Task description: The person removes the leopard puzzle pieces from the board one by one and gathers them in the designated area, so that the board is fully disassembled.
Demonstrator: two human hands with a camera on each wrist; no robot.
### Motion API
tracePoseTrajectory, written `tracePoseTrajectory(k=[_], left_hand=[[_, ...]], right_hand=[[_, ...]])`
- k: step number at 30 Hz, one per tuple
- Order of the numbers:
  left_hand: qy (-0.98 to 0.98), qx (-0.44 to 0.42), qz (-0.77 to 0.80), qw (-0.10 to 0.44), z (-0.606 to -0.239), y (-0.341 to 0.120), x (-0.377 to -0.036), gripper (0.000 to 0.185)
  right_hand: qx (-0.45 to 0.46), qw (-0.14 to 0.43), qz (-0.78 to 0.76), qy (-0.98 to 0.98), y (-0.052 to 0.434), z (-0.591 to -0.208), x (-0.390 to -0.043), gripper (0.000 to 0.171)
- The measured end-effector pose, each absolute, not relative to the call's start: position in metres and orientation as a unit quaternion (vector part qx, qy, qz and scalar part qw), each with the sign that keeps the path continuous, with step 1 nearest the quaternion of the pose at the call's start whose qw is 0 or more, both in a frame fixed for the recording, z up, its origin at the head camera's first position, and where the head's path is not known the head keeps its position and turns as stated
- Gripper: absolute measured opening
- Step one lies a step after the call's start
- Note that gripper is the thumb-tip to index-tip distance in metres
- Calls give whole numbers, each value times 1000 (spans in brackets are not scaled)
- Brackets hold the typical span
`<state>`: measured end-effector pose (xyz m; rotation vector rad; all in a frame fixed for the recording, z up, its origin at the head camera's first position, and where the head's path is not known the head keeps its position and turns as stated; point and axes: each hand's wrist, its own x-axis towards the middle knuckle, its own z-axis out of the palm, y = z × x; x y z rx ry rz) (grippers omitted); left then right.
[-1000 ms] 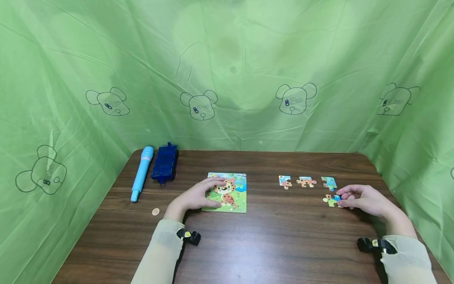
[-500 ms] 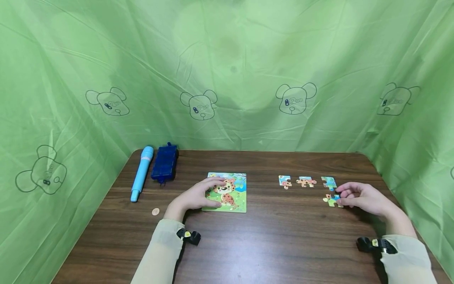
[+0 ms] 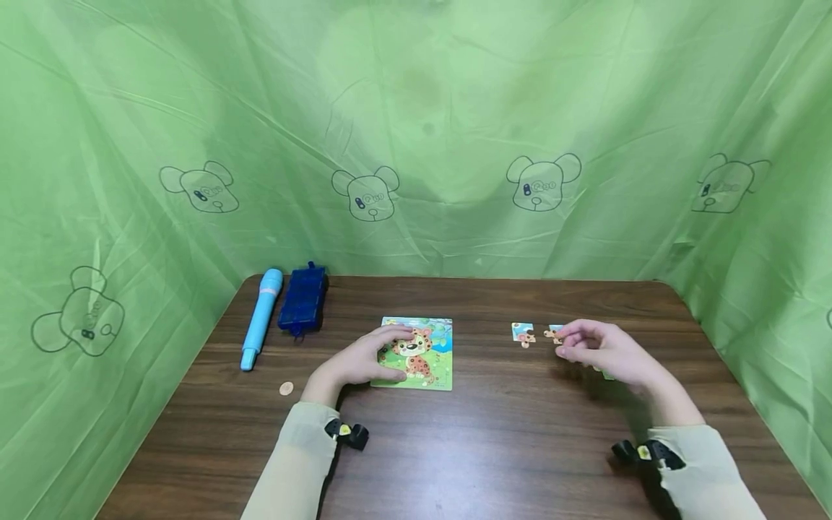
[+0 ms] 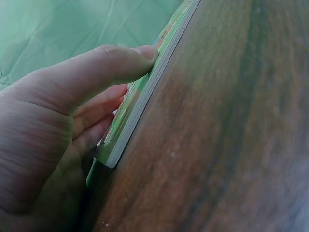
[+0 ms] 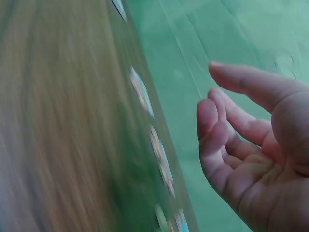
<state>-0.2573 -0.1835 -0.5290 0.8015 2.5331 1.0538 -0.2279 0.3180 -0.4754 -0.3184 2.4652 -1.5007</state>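
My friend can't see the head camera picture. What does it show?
A person's left hand holds a leopard puzzle board on a brown table, while the right hand hovers empty over loose puzzle pieces. Green cloth hangs behind.

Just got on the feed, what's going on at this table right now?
A person is working on a small leopard jigsaw on a wooden table. The left hand holds the puzzle board by its near-left corner, thumb against the edge. The right hand hovers empty, fingers loosely curled, over the loose puzzle pieces to the right of the board. A blue toy microphone, a dark blue case and a coin lie to the left.
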Motion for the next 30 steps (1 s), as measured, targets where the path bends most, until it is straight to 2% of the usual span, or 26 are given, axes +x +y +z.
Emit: tracePoseTrajectory(k=[8,15,23,30], left_hand=[[879,271,366,142,-526,-180,-256,89],[876,266,379,134,-527,-181,-255,105],[890,243,365,126,-528,-183,-255,111],[894,238,361,118,-530,-185,-256,114]], right_hand=[[-162,96,-484,855,248,-474,-221,35],[-181,105,-473,856,183,-472,-228,35],[-163,117,-507,838,126,-487,-247,32],[-148,136,-532,823,95,-492,-252,37]])
